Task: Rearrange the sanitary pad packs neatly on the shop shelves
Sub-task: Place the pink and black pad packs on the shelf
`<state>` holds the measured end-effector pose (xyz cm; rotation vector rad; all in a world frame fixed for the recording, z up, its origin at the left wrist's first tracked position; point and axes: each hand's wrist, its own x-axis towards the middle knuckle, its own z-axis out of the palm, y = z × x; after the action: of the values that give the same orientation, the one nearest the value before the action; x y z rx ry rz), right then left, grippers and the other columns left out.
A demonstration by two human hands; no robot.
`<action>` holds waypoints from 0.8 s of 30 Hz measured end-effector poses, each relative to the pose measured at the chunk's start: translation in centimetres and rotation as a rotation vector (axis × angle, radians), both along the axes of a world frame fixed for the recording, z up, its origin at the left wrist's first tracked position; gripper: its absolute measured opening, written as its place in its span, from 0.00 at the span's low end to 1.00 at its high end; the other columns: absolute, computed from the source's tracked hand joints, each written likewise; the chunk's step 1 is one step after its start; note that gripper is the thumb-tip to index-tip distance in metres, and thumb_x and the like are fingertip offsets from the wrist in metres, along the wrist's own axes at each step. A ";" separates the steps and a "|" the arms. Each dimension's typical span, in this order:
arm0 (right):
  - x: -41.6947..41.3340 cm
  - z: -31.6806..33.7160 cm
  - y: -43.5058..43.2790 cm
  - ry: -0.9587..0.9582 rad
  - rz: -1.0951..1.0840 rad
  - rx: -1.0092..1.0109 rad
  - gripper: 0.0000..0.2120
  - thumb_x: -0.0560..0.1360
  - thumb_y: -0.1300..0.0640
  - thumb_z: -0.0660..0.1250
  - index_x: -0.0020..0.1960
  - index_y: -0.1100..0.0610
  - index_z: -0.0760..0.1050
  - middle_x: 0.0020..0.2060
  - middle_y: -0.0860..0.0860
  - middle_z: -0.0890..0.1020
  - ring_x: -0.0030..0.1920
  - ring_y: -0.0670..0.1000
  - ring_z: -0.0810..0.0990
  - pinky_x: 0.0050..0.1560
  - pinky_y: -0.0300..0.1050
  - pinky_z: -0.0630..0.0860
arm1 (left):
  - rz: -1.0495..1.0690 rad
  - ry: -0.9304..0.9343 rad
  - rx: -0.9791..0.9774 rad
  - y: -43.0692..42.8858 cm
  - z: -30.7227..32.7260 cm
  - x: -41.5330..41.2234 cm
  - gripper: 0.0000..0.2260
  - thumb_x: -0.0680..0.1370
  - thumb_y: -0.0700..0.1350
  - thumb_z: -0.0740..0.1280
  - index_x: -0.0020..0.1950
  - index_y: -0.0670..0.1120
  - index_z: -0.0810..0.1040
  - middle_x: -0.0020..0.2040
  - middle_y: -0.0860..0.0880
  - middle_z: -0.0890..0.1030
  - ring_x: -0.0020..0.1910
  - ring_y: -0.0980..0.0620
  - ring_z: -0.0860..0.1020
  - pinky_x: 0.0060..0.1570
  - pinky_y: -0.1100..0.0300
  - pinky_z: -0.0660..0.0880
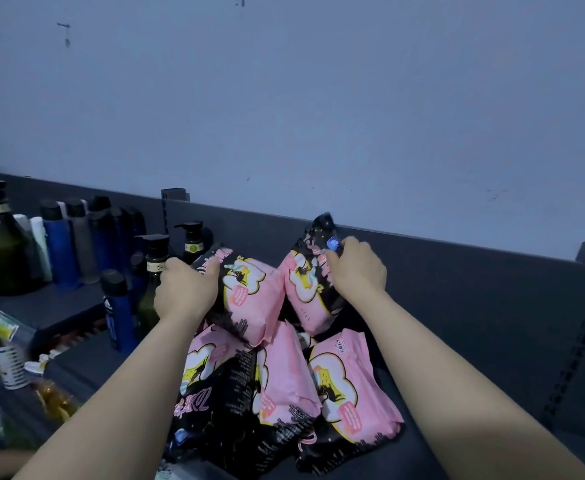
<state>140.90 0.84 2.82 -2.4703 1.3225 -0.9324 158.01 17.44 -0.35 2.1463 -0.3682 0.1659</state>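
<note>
Honestly, this pile could slide
Left hand (185, 292) clutches one pad pack (251, 299), right hand (357, 270) a second pack (306, 289), over loose packs (346, 386) heaped on the shelf (474, 341); slick wrappers may slip, or knock the pump bottles (191, 242)

Shop: dark metal shelf (457, 306) w/ rows of toiletry bottles (59, 244) & stacked pad packs (284, 375).
</note>
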 end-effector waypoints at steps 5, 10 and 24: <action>0.3 -3.2 -0.8 0.055 0.080 0.119 0.13 0.79 0.53 0.59 0.60 0.55 0.74 0.58 0.56 0.76 0.56 0.60 0.76 0.52 0.49 0.72 | -0.113 0.020 0.077 -1.3 -1.8 -0.7 0.31 0.75 0.64 0.63 0.63 0.38 0.66 0.60 0.37 0.73 0.56 0.35 0.75 0.51 0.46 0.74; -0.1 -4.5 -1.1 0.041 0.116 0.114 0.14 0.81 0.51 0.56 0.61 0.53 0.75 0.57 0.54 0.76 0.55 0.58 0.76 0.50 0.50 0.73 | -0.095 -0.005 0.093 -1.6 -2.5 -0.5 0.30 0.76 0.64 0.62 0.62 0.39 0.66 0.60 0.37 0.72 0.56 0.34 0.74 0.53 0.44 0.74; -3.5 -3.8 2.4 0.035 0.119 -0.104 0.13 0.79 0.51 0.59 0.60 0.52 0.75 0.57 0.52 0.78 0.58 0.57 0.74 0.56 0.51 0.70 | -0.347 -0.594 0.186 -2.1 -1.4 -5.7 0.23 0.74 0.58 0.62 0.63 0.45 0.77 0.60 0.45 0.79 0.63 0.42 0.73 0.67 0.43 0.64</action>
<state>137.42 3.22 -0.96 -2.6224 1.1500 -0.9562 152.27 15.36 -1.72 2.1406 -1.1260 0.5908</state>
